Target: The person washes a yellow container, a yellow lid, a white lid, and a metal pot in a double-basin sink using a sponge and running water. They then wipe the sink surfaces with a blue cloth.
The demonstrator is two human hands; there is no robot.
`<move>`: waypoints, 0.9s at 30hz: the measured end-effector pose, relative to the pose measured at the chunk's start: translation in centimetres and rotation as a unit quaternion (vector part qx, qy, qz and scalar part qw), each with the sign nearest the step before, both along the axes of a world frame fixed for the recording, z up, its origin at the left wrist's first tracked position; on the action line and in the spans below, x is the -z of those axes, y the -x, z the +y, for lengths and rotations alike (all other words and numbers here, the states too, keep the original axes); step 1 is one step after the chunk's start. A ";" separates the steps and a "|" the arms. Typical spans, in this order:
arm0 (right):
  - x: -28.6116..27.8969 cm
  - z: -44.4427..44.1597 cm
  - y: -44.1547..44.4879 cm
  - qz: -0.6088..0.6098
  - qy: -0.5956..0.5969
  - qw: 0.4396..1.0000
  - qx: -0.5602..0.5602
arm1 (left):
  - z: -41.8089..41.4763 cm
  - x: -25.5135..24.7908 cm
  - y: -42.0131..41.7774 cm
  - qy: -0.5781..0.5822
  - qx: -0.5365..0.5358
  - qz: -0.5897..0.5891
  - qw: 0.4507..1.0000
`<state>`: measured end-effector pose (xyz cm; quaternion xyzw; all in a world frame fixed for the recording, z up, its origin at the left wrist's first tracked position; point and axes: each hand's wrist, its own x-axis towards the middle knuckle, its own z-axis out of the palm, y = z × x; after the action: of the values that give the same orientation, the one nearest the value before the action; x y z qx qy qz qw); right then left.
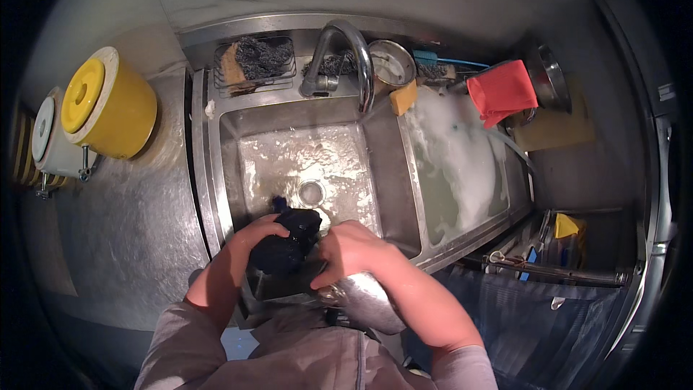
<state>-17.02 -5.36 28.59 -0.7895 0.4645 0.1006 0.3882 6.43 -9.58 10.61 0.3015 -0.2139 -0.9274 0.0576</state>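
Observation:
My left hand grips a wet, bunched black cloth over the near left part of the steel sink basin. A small dark blue end of the bundle pokes out towards the drain. To the right of the cloth, my right hand has its fingers curled and its thumb against the end of a silvery cylindrical container. That container lies tilted beneath my right wrist, partly hidden by it. Shallow water covers the basin floor.
A curved faucet rises behind the basin. Beside it are a wire rack of scouring pads, a metal pot and an orange sponge. Suds float in the right basin, near a red cloth. A yellow lidded container stands left.

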 end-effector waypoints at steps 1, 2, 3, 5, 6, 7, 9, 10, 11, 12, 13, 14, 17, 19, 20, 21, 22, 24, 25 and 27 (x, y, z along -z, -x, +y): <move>-1.2 0.1 0.4 -0.010 0.022 1.000 -0.015 | -0.2 -1.6 -1.1 0.018 -0.010 -0.012 1.000; -3.0 0.2 1.1 -0.012 0.045 0.999 -0.025 | -0.5 -2.9 -1.5 0.036 -0.015 -0.016 0.999; -5.0 0.4 2.1 -0.001 0.053 0.997 -0.056 | -0.8 -3.5 -1.3 0.053 -0.016 -0.014 0.998; -9.1 1.1 3.7 -0.107 0.123 0.984 -0.075 | -0.8 -3.3 -2.6 0.080 -0.027 -0.049 0.995; -11.2 1.7 4.5 -0.133 0.154 0.977 -0.071 | -1.0 -2.9 -3.2 0.110 -0.027 -0.044 0.993; -13.4 2.2 5.2 -0.167 0.151 0.972 -0.064 | -0.9 -2.4 -3.7 0.138 -0.027 -0.038 0.989; -16.8 3.5 5.7 -0.218 0.208 0.951 -0.067 | -1.4 -4.7 -5.0 0.113 0.008 -0.048 0.992; -18.6 4.6 6.3 -0.210 0.232 0.948 -0.052 | -1.2 -5.6 -4.3 0.133 -0.007 -0.114 0.985; -19.5 6.3 6.3 -0.218 0.268 0.938 -0.004 | -1.8 -6.2 -4.2 0.217 0.054 -0.184 0.957; -19.4 7.5 6.5 -0.241 0.298 0.923 0.037 | -1.5 -5.6 -4.5 0.221 0.034 -0.163 0.961; -21.2 9.1 6.2 -0.228 0.326 0.914 0.079 | -1.6 -5.2 -3.3 0.227 0.025 -0.118 0.966; -22.6 10.5 5.9 -0.211 0.346 0.908 0.107 | -1.7 -5.5 -2.2 0.197 0.036 -0.122 0.972; -23.9 13.1 6.4 -0.199 0.393 0.884 0.155 | -1.5 -5.5 -2.0 0.202 0.061 -0.128 0.969; -24.1 14.2 6.7 -0.188 0.414 0.873 0.177 | -1.7 -6.3 -1.3 0.207 0.084 -0.137 0.965; -24.2 14.6 6.9 -0.182 0.421 0.869 0.186 | -1.0 -7.4 -1.0 0.176 0.035 -0.153 0.972; -24.1 14.9 6.9 -0.179 0.427 0.865 0.190 | -1.0 -7.7 -1.0 0.190 0.044 -0.156 0.968; -24.1 15.2 7.0 -0.178 0.433 0.862 0.194 | -1.0 -8.0 -1.0 0.203 0.053 -0.158 0.965; -23.8 15.4 7.2 -0.174 0.441 0.857 0.202 | -1.1 -7.8 -0.9 0.242 0.084 -0.136 0.957; -23.3 15.4 7.0 -0.176 0.442 0.856 0.202 | -1.2 -7.9 -0.9 0.267 0.105 -0.113 0.951; -23.1 15.3 7.5 -0.169 0.448 0.852 0.211 | -1.4 -8.2 -0.7 0.252 0.125 -0.149 0.948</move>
<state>-24.48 9.97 51.65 -0.7660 0.5417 -0.3374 0.0768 7.09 -10.98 18.77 0.3829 -0.4828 -0.7874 -0.0169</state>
